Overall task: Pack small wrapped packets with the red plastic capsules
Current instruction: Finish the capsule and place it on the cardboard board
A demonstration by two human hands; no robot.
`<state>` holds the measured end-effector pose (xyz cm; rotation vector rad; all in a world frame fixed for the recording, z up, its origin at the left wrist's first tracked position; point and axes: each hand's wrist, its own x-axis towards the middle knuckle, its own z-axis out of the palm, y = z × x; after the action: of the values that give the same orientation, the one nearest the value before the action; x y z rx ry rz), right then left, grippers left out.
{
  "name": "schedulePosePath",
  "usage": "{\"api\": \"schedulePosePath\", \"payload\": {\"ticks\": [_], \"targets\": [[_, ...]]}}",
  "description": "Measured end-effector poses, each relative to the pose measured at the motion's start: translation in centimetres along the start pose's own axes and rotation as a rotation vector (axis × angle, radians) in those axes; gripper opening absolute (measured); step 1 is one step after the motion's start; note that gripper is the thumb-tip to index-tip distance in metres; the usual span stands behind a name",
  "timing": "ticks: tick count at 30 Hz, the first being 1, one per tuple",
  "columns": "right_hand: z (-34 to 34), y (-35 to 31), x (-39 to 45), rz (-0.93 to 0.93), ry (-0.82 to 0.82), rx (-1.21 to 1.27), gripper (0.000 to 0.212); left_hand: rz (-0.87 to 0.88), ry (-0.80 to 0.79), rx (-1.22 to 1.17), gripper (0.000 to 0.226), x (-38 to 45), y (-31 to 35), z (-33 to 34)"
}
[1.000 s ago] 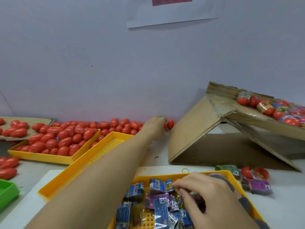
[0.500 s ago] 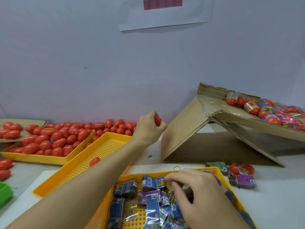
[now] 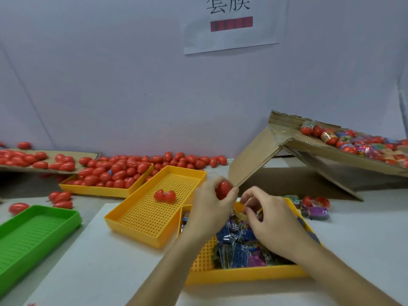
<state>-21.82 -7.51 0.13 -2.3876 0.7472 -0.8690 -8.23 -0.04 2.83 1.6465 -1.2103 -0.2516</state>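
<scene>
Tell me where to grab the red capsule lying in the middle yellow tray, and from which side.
Take the red capsule across its narrow waist, coming straight down from above. It lies flat on the tray's mesh floor, away from the walls, and looks pinched in the middle between two rounded ends, so thumb and finger can probably seat there.

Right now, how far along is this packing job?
Early to midway, it seems. Done: wrapped capsules fill the cardboard flap. In hand: the left hand grips a red capsule; the right hand pinches something small, too blurred to name. Left: many loose capsules and a tray of packets.
</scene>
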Motion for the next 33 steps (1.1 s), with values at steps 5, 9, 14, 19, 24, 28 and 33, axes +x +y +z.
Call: {"api": "schedulePosePath", "payload": {"ticks": [5, 9, 14, 19, 24, 28, 33], "targets": [[-0.3, -0.3, -0.2, -0.046, 0.043, 0.066, 0.018, -0.052, -0.001, -0.039, 0.030, -1.4, -0.5, 1.0], [-0.5, -0.1, -0.3, -0.067, 0.115, 0.107, 0.019, -0.108, -0.120, -0.173, 0.016, -2.0, -0.7, 0.9], [-0.6, -0.1, -0.3, -0.031, 0.090, 0.257, 0.033, 0.115, 0.058, -0.027, 0.016, -1.8, -0.6, 1.5], [-0.7, 0.2, -0.1, 0.005, 0.188, 0.226, 0.014, 0.232, -0.030, 0.185, 0.036, -1.9, -1.0, 2.2], [-0.7, 0.1, -0.1, 0.084, 0.218, 0.098, 0.028, 0.181, -0.138, 0.741, 0.032, -1.6, -2.2, 1.7], [-0.5, 0.2, -0.2, 0.068, 0.205, 0.098, 0.026, 0.150, -0.168, 0.790, 0.023, -1.9, -2.2, 2.0], [-0.6, 0.3, -0.1, 0.058, 0.214, 0.119, 0.021, 0.149, -0.046, 0.617, 0.015, -1.7, -2.2, 1.8]]}}
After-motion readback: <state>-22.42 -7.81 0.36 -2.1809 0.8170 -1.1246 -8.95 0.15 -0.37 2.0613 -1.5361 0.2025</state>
